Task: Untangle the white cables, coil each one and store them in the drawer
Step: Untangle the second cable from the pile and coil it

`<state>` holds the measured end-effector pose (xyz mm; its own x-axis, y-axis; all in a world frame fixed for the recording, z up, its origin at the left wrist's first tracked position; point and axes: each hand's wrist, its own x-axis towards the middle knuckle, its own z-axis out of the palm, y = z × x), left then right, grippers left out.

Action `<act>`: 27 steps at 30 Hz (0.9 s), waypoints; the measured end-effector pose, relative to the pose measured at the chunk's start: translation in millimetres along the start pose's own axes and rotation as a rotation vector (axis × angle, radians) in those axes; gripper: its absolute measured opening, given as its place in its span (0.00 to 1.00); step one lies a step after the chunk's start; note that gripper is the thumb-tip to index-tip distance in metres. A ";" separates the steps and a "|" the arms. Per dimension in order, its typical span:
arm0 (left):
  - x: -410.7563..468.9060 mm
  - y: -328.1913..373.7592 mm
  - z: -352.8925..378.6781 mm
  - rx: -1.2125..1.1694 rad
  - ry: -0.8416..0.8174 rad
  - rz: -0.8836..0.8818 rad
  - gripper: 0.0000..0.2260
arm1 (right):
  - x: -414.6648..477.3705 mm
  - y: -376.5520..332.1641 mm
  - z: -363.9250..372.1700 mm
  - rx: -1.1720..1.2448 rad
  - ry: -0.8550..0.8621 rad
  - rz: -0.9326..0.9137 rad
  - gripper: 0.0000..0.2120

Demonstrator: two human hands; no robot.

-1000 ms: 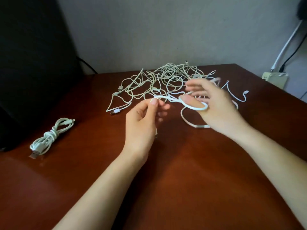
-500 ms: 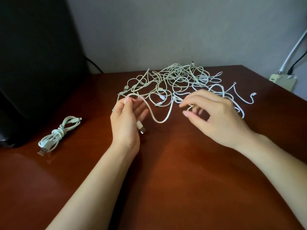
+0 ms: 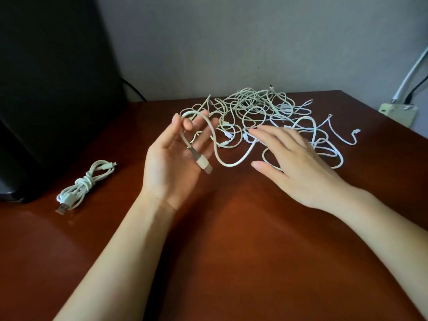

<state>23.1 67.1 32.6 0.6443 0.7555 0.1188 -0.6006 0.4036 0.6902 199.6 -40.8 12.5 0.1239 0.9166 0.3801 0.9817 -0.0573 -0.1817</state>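
Observation:
A tangle of white cables lies on the brown table near the wall. My left hand is raised palm up in front of the tangle. It pinches one white cable between thumb and index finger. The cable loops over the fingers, and its USB plug hangs across the palm. My right hand hovers palm down over the tangle's near edge with fingers straight and spread, holding nothing. One coiled, knotted cable lies apart at the left. No drawer is in view.
A large black object stands at the table's left rear, close to the coiled cable. A beige power strip with its leads sits off the table's right edge by the wall. Bare wood stretches in front of my hands.
My left hand has lifted and turned palm up, drawing a loop of cable and its plug out of the tangle. My right hand has spread flat and moved over the pile.

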 end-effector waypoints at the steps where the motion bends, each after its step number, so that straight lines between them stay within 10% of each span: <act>1: -1.0 0.6 0.4 -0.021 -0.014 -0.012 0.11 | 0.0 0.8 -0.4 -0.005 -0.012 0.020 0.29; 10: 1.6 1.8 -1.3 -0.034 0.087 0.026 0.17 | 1.0 -4.4 -1.8 0.440 0.105 0.127 0.19; 18: 7.0 -4.1 -7.5 0.324 0.204 0.045 0.15 | 0.1 -14.7 -6.7 0.517 0.365 -0.145 0.07; 27: -6.2 -31.8 3.9 0.772 -0.145 -0.108 0.13 | -7.6 -29.1 -10.5 0.490 0.326 -0.345 0.08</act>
<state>40.1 47.6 12.7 0.7671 0.6368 0.0783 -0.0674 -0.0413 0.9969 171.7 -50.3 24.5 -0.0720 0.6794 0.7302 0.8034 0.4734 -0.3612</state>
